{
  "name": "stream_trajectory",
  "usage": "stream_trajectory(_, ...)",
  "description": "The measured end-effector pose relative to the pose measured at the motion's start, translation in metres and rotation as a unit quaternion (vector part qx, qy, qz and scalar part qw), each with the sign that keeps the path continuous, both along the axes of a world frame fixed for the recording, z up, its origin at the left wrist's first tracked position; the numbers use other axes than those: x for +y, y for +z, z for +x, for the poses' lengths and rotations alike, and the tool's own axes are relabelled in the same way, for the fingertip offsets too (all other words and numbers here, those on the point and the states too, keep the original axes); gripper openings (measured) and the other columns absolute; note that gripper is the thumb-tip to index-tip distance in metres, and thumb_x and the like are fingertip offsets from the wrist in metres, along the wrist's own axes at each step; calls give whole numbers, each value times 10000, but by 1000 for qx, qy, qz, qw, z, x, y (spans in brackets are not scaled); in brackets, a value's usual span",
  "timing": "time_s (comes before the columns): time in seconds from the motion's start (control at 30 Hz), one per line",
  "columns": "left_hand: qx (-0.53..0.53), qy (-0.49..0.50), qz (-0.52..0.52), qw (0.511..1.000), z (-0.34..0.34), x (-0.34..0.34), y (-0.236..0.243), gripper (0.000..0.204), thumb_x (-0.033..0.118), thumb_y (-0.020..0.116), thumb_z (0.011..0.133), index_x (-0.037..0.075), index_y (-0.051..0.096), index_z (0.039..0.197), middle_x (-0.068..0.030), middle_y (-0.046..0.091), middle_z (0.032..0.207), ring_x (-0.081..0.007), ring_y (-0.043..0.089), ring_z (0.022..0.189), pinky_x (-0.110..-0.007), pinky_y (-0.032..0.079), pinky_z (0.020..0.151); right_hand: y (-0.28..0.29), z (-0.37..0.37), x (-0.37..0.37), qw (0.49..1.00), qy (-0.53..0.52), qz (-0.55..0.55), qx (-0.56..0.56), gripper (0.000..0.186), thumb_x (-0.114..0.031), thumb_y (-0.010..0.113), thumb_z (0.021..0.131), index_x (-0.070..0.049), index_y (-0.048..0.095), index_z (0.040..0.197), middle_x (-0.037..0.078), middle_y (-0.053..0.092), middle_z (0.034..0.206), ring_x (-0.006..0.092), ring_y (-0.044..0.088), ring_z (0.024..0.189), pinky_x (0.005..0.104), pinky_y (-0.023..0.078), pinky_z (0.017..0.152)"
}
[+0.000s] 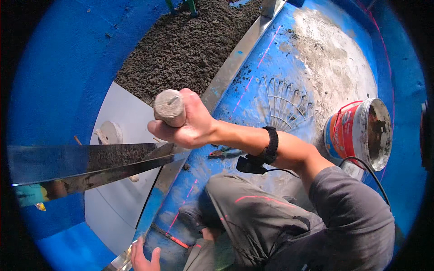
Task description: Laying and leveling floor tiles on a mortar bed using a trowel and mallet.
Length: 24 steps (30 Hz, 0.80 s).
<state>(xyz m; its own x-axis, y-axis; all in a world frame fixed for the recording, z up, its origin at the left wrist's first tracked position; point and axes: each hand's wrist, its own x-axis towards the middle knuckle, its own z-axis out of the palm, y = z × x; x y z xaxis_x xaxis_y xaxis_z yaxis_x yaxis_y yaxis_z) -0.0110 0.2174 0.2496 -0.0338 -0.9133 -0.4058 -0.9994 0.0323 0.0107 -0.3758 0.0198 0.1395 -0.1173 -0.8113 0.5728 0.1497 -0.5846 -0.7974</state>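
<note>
Right hand: here it is, centre-left of the frame, this hand (195, 124) with its fingers wrapped firmly around a stubby grey cylinder (170, 106), round end facing up at the camera.
Left hand: down at the lower edge, this hand (143, 256) has fingers spread and thumb apart, near the metal strip (233, 63) that slants down from the top; contact, I can't tell.
Metal bar: a shiny bar (113, 160) juts in from the left, its end by the right hand; whether they touch is unclear.
Mortar: a dark crumbly heap (176, 54) fills the upper middle.
Bucket: a stained, tilted bucket (343, 131) sits at right.
</note>
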Motion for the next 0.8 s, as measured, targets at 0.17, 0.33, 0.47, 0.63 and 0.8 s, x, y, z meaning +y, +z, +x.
stream_trajectory(0.17, 9, -12, 8, 1000, -7, -9, -2, 611, 364, 727, 970, -28, 592, 1417, -296, 621, 1347, -472, 575, 1242, -482, 458, 1065, -2, 4, -5, 1000, 6, -16, -16, 252, -79, 717, 838, -60, 527, 673, 21, 451, 566, 128, 422, 498, 354, 353, 482)
stream_trajectory(0.33, 12, 3, 8, 1000, -15, -13, 0, 600, 341, 734, 966, -34, 591, 1413, -295, 619, 1352, -471, 577, 1242, -472, 460, 1064, 4, 1, -8, 1000, 8, 1, -11, 240, -95, 717, 854, -62, 547, 688, 26, 476, 575, 119, 448, 510, 345, 374, 490)
stream_trajectory(0.47, 26, 4, 6, 1000, -20, -15, 5, 590, 329, 728, 969, -37, 589, 1411, -296, 629, 1315, -463, 578, 1244, -468, 459, 1062, 7, -9, -7, 1000, 9, -3, 16, 263, -106, 723, 854, -60, 553, 660, 33, 487, 549, 124, 464, 493, 353, 377, 478)
stream_trajectory(0.63, 23, 6, 7, 1000, -29, -13, 0, 609, 345, 726, 972, -22, 575, 1434, -280, 622, 1327, -457, 575, 1262, -481, 455, 1080, 12, -20, -12, 998, -8, 20, 56, 180, -138, 718, 839, -41, 581, 776, 25, 510, 632, 98, 462, 596, 343, 417, 545)
stream_trajectory(0.8, 201, -121, 15, 972, -77, -12, -55, 569, 224, 824, 821, -51, 636, 1281, -247, 661, 1261, -442, 611, 1174, -476, 484, 1039, 35, -62, 3, 993, 62, -29, -101, 152, -113, 695, 876, -58, 559, 837, 0, 522, 679, 102, 491, 591, 304, 405, 515)
